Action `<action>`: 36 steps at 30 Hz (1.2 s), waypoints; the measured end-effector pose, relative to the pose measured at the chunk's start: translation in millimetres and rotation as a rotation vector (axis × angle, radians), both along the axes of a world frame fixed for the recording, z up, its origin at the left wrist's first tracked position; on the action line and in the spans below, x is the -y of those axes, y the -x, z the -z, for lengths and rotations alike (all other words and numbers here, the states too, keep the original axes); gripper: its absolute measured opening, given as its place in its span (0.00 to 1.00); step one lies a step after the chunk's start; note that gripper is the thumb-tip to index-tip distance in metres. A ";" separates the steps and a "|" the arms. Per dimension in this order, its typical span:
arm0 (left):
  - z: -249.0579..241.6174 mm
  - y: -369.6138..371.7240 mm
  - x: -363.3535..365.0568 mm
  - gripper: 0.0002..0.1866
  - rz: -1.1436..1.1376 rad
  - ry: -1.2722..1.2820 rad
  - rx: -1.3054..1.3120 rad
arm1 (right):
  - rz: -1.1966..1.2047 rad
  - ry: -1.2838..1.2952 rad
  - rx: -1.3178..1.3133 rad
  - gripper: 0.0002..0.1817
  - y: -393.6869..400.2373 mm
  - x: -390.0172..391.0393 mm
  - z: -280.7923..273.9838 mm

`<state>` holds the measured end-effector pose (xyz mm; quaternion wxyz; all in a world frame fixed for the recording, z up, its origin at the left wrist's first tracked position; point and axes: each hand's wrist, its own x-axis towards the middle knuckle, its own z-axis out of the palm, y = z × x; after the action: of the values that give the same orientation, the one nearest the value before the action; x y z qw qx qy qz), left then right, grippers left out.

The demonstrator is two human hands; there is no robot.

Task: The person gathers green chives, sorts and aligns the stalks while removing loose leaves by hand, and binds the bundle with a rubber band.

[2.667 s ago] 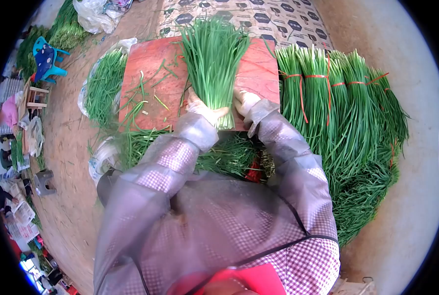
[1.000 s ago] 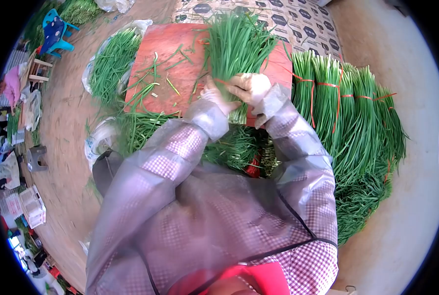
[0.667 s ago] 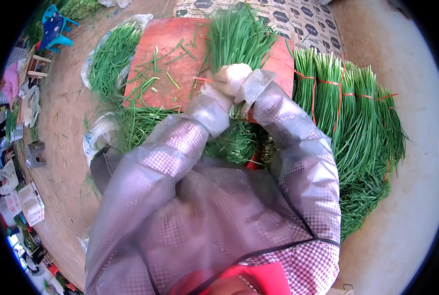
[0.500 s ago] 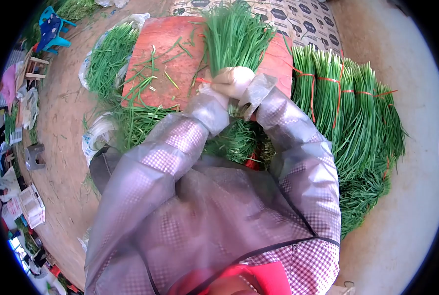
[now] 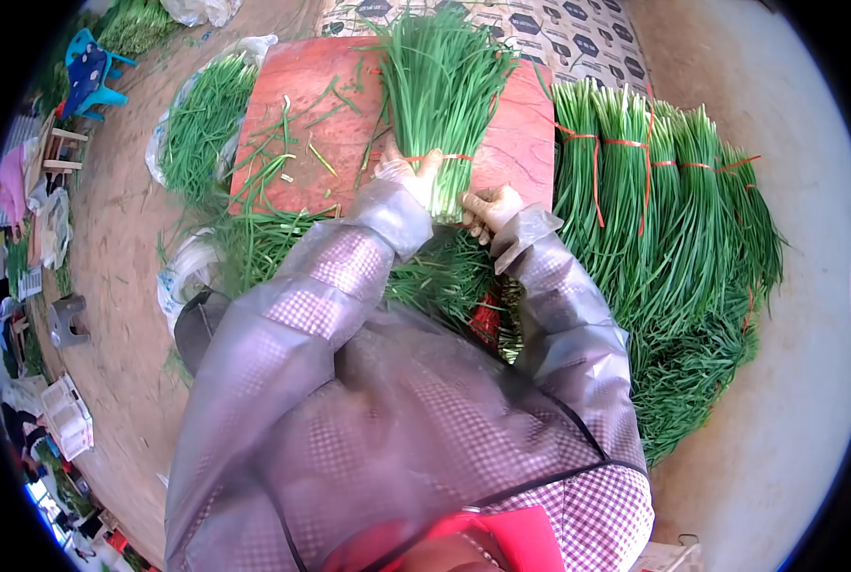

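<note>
A bundle of long green stalks (image 5: 444,86) lies on the red board (image 5: 516,153), with a red tie around it near its pale cut ends. My left hand (image 5: 412,172) is closed around the left side of this bundle, just below the tie. At the bundle's lower right, my right hand (image 5: 491,210) has its fingers curled beside the cut ends; whether they pinch anything is too small to tell. Loose stalks (image 5: 271,172) are scattered over the board's left part.
Several tied bundles (image 5: 625,172) stand in a row at the right, against the board. More greens lie in a plastic bag (image 5: 154,157) at the left. Behind are a patterned sheet (image 5: 578,38) and a blue chair (image 5: 111,95). A grey stool (image 5: 68,319) stands farther left.
My right hand has moved off the bundle's front, down to its cut ends. The bundle's tie and pale ends now show, and my left hand has shifted up its left side.
</note>
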<state>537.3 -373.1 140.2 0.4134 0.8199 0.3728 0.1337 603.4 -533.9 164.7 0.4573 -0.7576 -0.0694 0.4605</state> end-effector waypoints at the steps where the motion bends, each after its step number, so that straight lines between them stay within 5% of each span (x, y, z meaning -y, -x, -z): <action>1: 0.0 -0.2 -0.5 0.40 0.003 -0.002 0.003 | 0.014 -0.010 -0.018 0.18 1.7 0.2 3.8; 9: 15.5 -1.4 -7.3 0.45 0.070 0.079 0.082 | 0.179 -0.327 -0.243 0.11 10.0 19.3 22.9; 11: 11.5 -0.9 -7.2 0.45 0.075 0.076 0.053 | -0.142 -0.322 -0.238 0.09 29.7 33.5 20.6; 14: 22.5 -2.1 -10.2 0.45 0.099 0.091 0.066 | -0.730 -0.212 0.298 0.06 81.1 47.4 67.6; 16: 13.0 -2.8 -5.2 0.40 0.041 0.049 0.047 | -0.818 -0.028 0.415 0.05 103.3 50.9 91.0; 21: 11.3 -2.0 -4.9 0.32 -0.026 -0.016 0.004 | -0.838 0.128 0.399 0.05 105.1 57.1 94.0; 25: 21.1 -2.8 -8.8 0.31 -0.005 0.066 0.087 | -0.866 0.214 0.091 0.06 70.2 51.5 52.8; 27: 20.9 -1.4 -8.7 0.42 0.066 0.098 0.081 | -0.663 0.158 0.016 0.06 45.2 39.3 13.4; 29: 6.1 1.2 -6.2 0.46 0.082 0.105 0.077 | -0.191 -0.246 0.302 0.11 29.8 19.1 -28.9; 31: -17.5 6.6 -4.8 0.45 0.111 0.110 -0.043 | -0.355 -0.219 0.723 0.14 2.5 -9.8 -49.2; 32: -46.7 10.5 -0.2 0.42 0.113 0.076 -0.166 | -0.363 -0.225 0.725 0.14 -9.2 -23.4 -37.4; 35: -36.2 12.2 -3.1 0.37 0.085 -0.027 -0.247 | -0.555 -0.402 1.220 0.14 -21.2 -55.2 -14.0; 36: -47.9 15.8 -3.3 0.34 0.078 -0.083 -0.264 | -0.533 -0.283 1.109 0.14 -18.5 -62.8 -26.1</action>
<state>521.5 -369.8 188.1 0.3312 0.8606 0.3861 0.0239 622.0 -471.1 190.8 0.3187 -0.7725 -0.5429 0.0835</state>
